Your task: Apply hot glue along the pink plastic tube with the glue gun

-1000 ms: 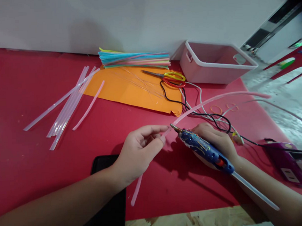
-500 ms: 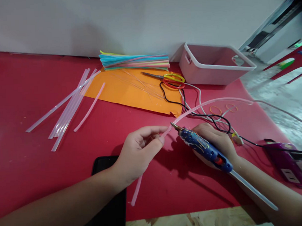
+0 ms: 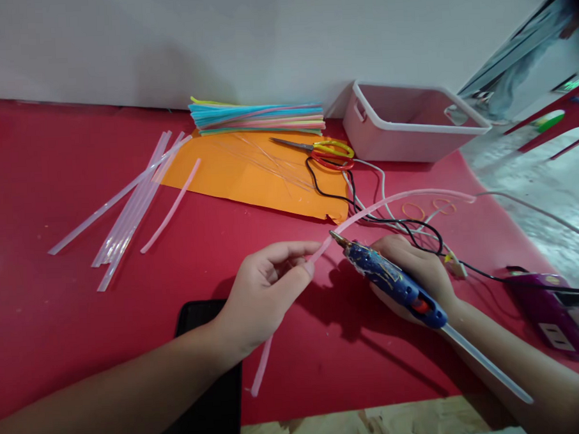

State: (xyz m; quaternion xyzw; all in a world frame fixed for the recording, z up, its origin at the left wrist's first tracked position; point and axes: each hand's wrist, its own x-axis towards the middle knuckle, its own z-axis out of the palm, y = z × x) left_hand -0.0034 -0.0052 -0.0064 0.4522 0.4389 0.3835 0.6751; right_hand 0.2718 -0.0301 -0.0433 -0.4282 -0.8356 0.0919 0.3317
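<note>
Between thumb and fingers, my left hand [image 3: 266, 291] pinches a long pink pipe cleaner [image 3: 389, 202]. One end of it arcs away to the right; the other hangs below my palm. My right hand [image 3: 416, 272] is wrapped around a blue hot glue gun [image 3: 388, 280] smeared with dried glue. A clear glue stick [image 3: 488, 364] juts from its back. The gun's metal nozzle is at the pipe cleaner, just right of my left fingertips; whether it touches I cannot tell. A shorter pink pipe cleaner [image 3: 171, 206] lies on the red table [image 3: 74, 335].
Clear glue sticks [image 3: 133, 214] lie at left. An orange envelope [image 3: 249, 174] carries scissors [image 3: 315, 149] and bundled coloured pipe cleaners [image 3: 256, 118]. A pink bin [image 3: 391, 139] stands behind. Cables [image 3: 429, 233] run to a purple power strip [image 3: 548, 314]. A black flat object [image 3: 205, 387] lies under my left arm.
The glue gun's nozzle has shifted slightly right along the pipe cleaner. The far end of the pipe cleaner has drawn slightly left. At the upper right, a person's clothing has come into view.
</note>
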